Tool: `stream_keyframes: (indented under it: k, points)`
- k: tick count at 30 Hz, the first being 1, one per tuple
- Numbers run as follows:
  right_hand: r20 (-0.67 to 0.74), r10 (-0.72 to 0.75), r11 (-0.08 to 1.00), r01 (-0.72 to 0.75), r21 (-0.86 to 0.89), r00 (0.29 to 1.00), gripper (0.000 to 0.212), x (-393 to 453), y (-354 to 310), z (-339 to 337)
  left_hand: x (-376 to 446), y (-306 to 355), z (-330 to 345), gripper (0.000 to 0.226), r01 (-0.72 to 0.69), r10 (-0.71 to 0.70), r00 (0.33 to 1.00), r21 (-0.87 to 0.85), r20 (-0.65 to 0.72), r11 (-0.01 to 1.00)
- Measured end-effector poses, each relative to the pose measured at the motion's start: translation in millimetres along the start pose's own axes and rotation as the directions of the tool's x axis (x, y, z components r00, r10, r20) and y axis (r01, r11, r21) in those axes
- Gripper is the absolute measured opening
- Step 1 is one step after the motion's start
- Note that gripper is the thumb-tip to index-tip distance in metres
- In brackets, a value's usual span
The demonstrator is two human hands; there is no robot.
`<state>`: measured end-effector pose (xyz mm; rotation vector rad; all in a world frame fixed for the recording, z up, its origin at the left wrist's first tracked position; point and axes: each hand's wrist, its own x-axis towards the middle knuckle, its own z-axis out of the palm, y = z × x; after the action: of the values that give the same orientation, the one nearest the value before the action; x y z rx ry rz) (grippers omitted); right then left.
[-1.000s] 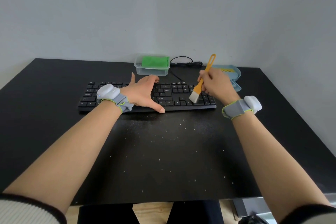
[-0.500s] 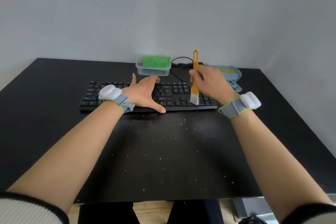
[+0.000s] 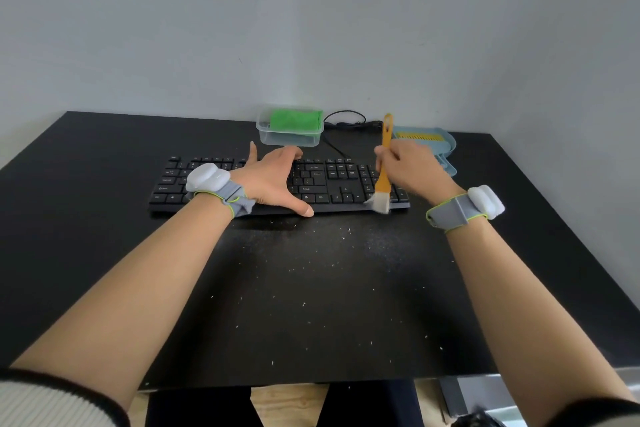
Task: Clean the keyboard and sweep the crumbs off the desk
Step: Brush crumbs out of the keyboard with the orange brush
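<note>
- On the black surface (image 3: 104, 218), toward its far side, lies a black keyboard (image 3: 332, 180), long edge facing the person.
- The left hand (image 3: 273, 180) rests across the keyboard's middle: fingers straight and spread over the far edge, thumb stretched along the near edge, nothing gripped.
- The right hand (image 3: 412, 166) holds an orange-handled brush (image 3: 382, 166) nearly upright, fingers curled round the handle (the looped end sticks up above the hand).
- The pale bristles touch the keyboard's near right corner.
- Small white crumbs (image 3: 304, 303) lie scattered over the surface between the keyboard and the near edge, denser just in front of the keyboard.
- Behind the keyboard stands a clear container (image 3: 289, 139) holding a green cloth (image 3: 294, 120); to its right, a light blue dustpan (image 3: 446, 146) with a yellow comb strip.
- Each wrist wears a grey band with a white pod.
</note>
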<state>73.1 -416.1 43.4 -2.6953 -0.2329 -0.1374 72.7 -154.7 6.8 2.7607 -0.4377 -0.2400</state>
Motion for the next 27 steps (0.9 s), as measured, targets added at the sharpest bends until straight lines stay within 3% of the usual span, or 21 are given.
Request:
stream_keyframes:
  k: [3,6,9,13,16,18,20,22,25,27]
  points:
    - [-0.19,0.051,0.995,-0.034,0.091,0.98,0.039,4.4,5.2,-4.8,-0.8,-0.1,-0.2,0.118,0.004,-0.004,1.0,-0.003,0.0,1.0]
    - [-0.089,0.057,0.998,-0.06,-0.028,0.994,0.042,4.4,7.1,4.3,-0.6,-0.6,0.4,0.118,-0.001,0.001,1.0,-0.002,-0.002,1.0]
    - [-0.01,0.115,0.993,-0.114,0.029,0.993,0.043,5.4,10.4,-8.5,-0.7,-1.1,0.7,0.118,-0.003,0.003,1.0,-0.006,-0.003,1.0]
    - [-0.111,0.108,0.991,-0.097,0.093,0.988,0.04,4.8,7.7,-13.8,-2.2,-2.6,0.4,0.118,0.008,-0.008,1.0,-0.008,-0.009,1.0]
    - [-0.038,0.12,0.992,-0.119,0.028,0.992,0.046,2.1,9.5,1.6,-2.4,-2.6,0.9,0.119,0.005,-0.005,1.0,-0.005,-0.007,1.0]
    - [0.0,0.166,0.982,-0.166,0.096,0.986,0.045,1.4,10.6,-4.6,-2.7,-2.1,0.6,0.119,0.004,-0.004,1.0,-0.01,-0.006,1.0]
    - [-0.053,0.196,0.963,-0.182,0.199,0.979,0.04,1.5,11.4,-11.4,-3.1,-2.3,-0.1,0.119,0.007,-0.007,1.0,-0.012,-0.005,1.0]
    - [-0.087,0.196,0.966,-0.177,0.189,0.977,0.039,1.0,12.0,-10.0,-3.1,-2.2,-0.1,0.119,0.009,-0.009,1.0,-0.009,-0.004,1.0]
    - [-0.023,0.171,0.978,-0.166,0.123,0.985,0.043,-2.2,15.7,-4.2,-3.1,-2.0,0.5,0.119,0.007,-0.007,1.0,-0.008,-0.003,1.0]
    - [-0.045,0.189,0.968,-0.179,0.174,0.981,0.039,-3.1,20.3,-11.4,-2.7,-1.7,0.2,0.119,0.004,-0.004,1.0,-0.011,-0.005,1.0]
